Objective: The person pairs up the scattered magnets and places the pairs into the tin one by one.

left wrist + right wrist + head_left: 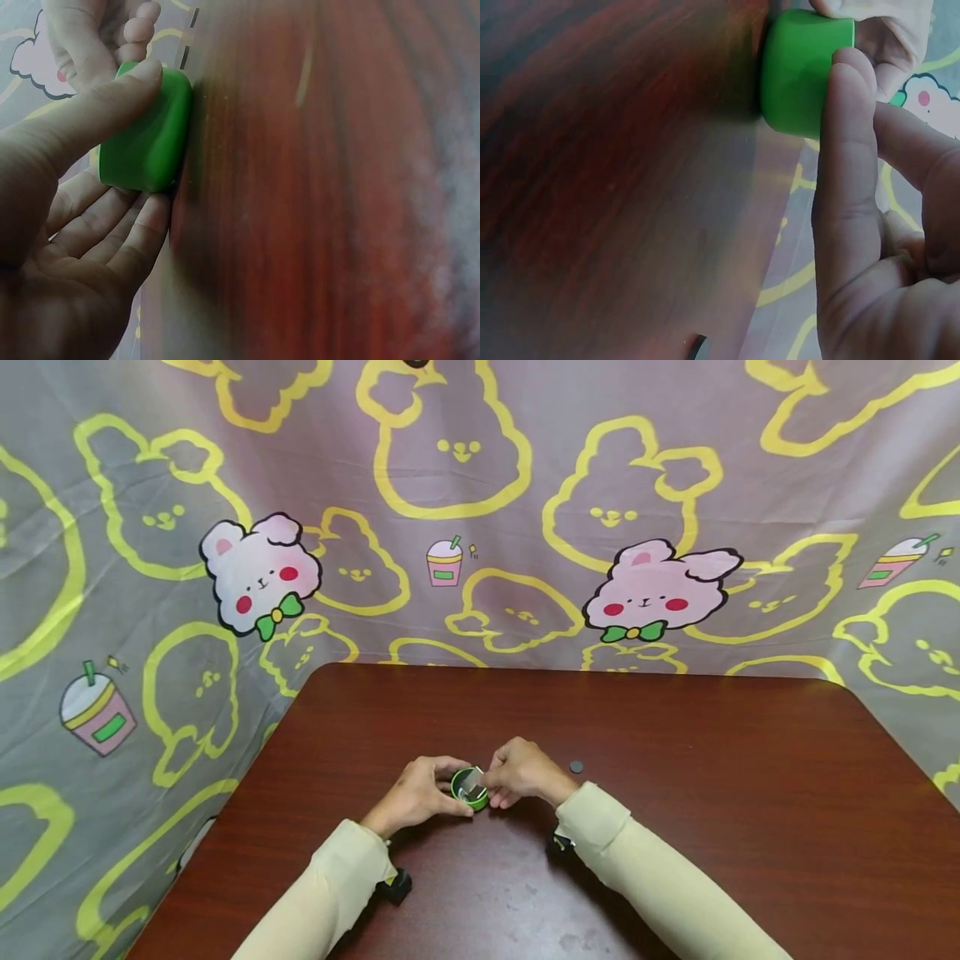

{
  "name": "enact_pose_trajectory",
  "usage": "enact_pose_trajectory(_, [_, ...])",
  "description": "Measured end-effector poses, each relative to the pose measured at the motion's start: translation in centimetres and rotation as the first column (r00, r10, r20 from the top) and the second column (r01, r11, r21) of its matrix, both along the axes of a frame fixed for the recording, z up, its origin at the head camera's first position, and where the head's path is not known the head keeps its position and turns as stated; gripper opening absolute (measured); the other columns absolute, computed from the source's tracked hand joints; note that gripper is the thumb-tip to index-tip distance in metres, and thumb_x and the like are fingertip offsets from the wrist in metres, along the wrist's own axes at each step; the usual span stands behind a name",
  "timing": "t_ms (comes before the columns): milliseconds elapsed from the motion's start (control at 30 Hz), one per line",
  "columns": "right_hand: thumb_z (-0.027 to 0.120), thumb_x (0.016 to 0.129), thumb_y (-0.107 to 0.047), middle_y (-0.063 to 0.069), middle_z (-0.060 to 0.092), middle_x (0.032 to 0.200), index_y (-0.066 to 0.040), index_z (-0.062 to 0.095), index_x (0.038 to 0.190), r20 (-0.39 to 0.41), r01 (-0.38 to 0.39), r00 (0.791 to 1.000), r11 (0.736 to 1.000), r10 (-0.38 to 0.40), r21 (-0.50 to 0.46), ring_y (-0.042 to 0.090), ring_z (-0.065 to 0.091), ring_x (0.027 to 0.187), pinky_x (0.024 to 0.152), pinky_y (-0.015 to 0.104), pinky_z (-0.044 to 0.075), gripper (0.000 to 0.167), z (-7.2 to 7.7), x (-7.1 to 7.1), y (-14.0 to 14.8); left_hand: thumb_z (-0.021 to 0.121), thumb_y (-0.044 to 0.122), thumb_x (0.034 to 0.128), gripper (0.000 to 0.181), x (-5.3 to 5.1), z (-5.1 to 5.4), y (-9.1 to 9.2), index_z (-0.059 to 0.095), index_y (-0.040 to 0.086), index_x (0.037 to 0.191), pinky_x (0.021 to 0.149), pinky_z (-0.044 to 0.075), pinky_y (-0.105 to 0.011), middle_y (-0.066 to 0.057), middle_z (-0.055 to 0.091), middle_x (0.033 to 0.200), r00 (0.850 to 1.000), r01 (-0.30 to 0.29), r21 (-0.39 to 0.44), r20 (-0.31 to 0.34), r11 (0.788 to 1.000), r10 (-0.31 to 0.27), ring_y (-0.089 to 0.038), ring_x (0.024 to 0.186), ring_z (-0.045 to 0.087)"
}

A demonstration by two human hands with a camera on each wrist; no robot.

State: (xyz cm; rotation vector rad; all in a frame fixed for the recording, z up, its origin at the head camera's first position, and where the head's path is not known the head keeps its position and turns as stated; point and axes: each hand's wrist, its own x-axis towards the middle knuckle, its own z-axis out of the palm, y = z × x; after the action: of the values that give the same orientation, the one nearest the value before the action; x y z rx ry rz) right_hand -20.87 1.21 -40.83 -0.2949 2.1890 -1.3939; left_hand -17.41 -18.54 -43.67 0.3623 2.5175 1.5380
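A small round green container (480, 807) stands on the brown table, with something silvery and dark inside that is too small to make out. My left hand (420, 792) grips its left side, thumb at the near side and fingers round the far side; the left wrist view shows the thumb on the green wall (146, 142). At the container's right rim is my right hand (521, 772), its thumb and index finger together over the opening; whether they pinch something is unclear. In the right wrist view one fingertip lies against the green wall (799, 75).
A small dark grey disc (576, 767) lies on the table (712, 793) to the right of my right hand. Behind the table and along its left side hangs a patterned cloth (517, 543). Dark wrist devices show below both sleeve cuffs.
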Motion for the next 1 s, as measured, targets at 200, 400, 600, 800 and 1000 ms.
enact_pose_trajectory(200, [0.070, 0.091, -0.001, 0.013, 0.068, 0.063, 0.003, 0.065, 0.078, 0.035, -0.044, 0.998, 0.999, 0.045, -0.029, 0.016, 0.065, 0.053, 0.054, 0.030, 0.058, 0.014, 0.0, -0.3, 0.5, 0.092, -0.001, 0.0647, 0.059, -0.1, -0.1, 0.1, 0.067, -0.004, 0.118, 0.082, 0.057, -0.030, -0.014, 0.071, 0.110, 1.000, -0.003, -0.003, -0.008, 1.000, 0.003, -0.024, 0.099, 0.069])
enact_pose_trajectory(400, [0.062, 0.096, 0.001, 0.015, 0.069, 0.071, 0.008, 0.067, 0.088, 0.100, -0.081, 0.991, 0.992, 0.090, -0.093, 0.018, 0.068, 0.059, 0.058, 0.030, 0.059, 0.011, -0.3, -0.6, 1.2, 0.093, -0.001, 0.0636, 0.060, 0.0, 0.0, 0.2, 0.067, -0.004, 0.118, 0.082, 0.057, -0.028, -0.016, 0.071, 0.112, 1.000, -0.002, -0.008, -0.014, 1.000, 0.002, -0.025, 0.101, 0.069])
enact_pose_trajectory(600, [0.065, 0.094, 0.000, 0.016, 0.070, 0.072, 0.009, 0.068, 0.091, 0.095, -0.064, 0.993, 0.993, 0.073, -0.098, 0.017, 0.068, 0.060, 0.059, 0.030, 0.059, 0.010, -0.4, -0.6, 1.4, 0.092, -0.002, 0.0635, 0.060, 0.1, 0.2, 0.1, 0.067, -0.005, 0.118, 0.082, 0.057, -0.030, -0.016, 0.070, 0.112, 1.000, 0.002, 0.001, -0.017, 1.000, -0.002, -0.026, 0.101, 0.068])
enact_pose_trajectory(800, [0.066, 0.091, 0.002, 0.014, 0.068, 0.069, 0.007, 0.068, 0.086, 0.098, -0.033, 0.994, 0.996, 0.042, -0.089, 0.017, 0.067, 0.058, 0.057, 0.030, 0.059, 0.007, -0.4, -0.6, 0.9, 0.093, -0.001, 0.0637, 0.060, 0.1, 0.1, 0.2, 0.067, -0.004, 0.118, 0.083, 0.057, -0.029, -0.014, 0.071, 0.112, 1.000, -0.009, -0.009, -0.017, 1.000, 0.009, -0.026, 0.101, 0.068])
enact_pose_trajectory(1000, [0.065, 0.087, 0.003, 0.014, 0.067, 0.066, 0.005, 0.068, 0.081, 0.086, 0.003, 0.996, 0.998, 0.002, -0.059, 0.016, 0.066, 0.054, 0.055, 0.030, 0.058, 0.007, -0.6, -0.7, 0.6, 0.092, -0.002, 0.0641, 0.060, 0.1, 0.1, 0.2, 0.067, -0.004, 0.118, 0.082, 0.057, -0.029, -0.014, 0.070, 0.112, 1.000, -0.010, 0.001, 0.000, 1.000, 0.010, -0.026, 0.100, 0.069])
